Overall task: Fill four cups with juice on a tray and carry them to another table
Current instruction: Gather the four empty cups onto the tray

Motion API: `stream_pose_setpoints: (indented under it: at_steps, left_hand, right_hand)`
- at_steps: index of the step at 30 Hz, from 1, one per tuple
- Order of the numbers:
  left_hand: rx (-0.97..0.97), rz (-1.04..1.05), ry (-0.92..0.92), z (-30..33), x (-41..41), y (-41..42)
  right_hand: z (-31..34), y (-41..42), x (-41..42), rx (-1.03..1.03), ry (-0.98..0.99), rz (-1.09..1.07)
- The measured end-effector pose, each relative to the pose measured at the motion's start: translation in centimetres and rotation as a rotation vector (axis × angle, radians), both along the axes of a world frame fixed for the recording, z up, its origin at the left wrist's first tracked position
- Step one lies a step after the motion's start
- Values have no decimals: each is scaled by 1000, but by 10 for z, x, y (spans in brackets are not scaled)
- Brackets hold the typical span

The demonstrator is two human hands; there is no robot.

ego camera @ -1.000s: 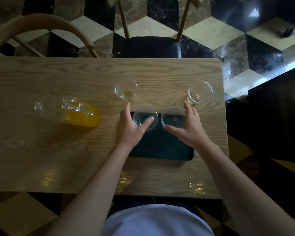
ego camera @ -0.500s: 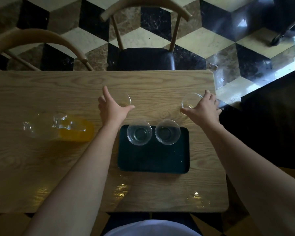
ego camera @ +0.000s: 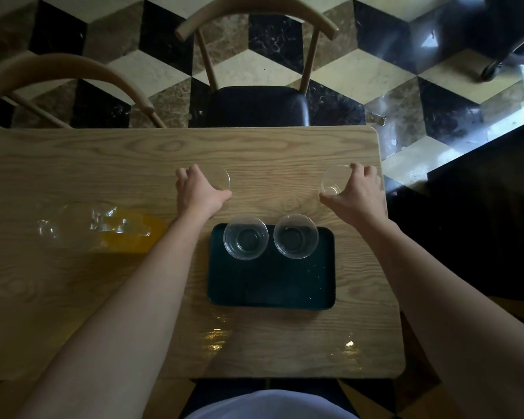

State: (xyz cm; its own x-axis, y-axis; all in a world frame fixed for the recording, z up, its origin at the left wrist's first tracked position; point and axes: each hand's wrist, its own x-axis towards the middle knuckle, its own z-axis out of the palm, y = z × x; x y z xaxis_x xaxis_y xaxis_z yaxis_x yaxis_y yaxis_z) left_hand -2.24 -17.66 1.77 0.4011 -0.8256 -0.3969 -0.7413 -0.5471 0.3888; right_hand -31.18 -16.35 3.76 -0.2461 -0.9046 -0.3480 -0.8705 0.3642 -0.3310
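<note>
A dark green tray [ego camera: 273, 285] lies on the wooden table [ego camera: 73, 297] in front of me. Two empty clear cups [ego camera: 245, 237] [ego camera: 296, 236] stand side by side at the tray's far end. Beyond the tray, my left hand [ego camera: 198, 190] curls round a third clear cup [ego camera: 223, 178] on the table. My right hand [ego camera: 356, 196] grips a fourth clear cup [ego camera: 333, 179] near the table's right edge. A glass pitcher of orange juice [ego camera: 115, 231] stands on the table to the left, blurred.
A wooden chair with a black seat [ego camera: 254, 104] faces me across the table, and another curved chair back [ego camera: 58, 68] is at the far left. The table's right edge [ego camera: 387, 237] drops to a patterned tile floor. A dark surface [ego camera: 481, 222] lies to the right.
Both hands left the two cups on the tray and reached outward and forward. Each hand has closed round one of the two cups standing on the table.
</note>
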Motion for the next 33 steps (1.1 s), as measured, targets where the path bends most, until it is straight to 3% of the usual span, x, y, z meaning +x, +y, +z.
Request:
stream_pose_setpoints:
  at_steps: [4, 12, 18, 21, 25, 33]
  left_hand:
    - [-151, -29, -14, 33, -7, 10]
    - [-415, -284, 86, 110, -45, 90]
    - [-565, -342, 253, 101, -50, 173]
    - [-619, -330, 250, 78, -48, 210]
    - [-593, -277, 254, 49, -43, 249]
    - [-402, -274, 142, 7, -39, 271]
  right_hand:
    - [20, 11, 7, -117, -52, 28]
    - [87, 75, 46, -378, -156, 183]
    - [80, 147, 52, -397, -303, 212]
    - [65, 181, 51, -434, -375, 147]
    - [41, 218, 51, -430, -418, 116]
    - [3, 234, 53, -199, -319, 121]
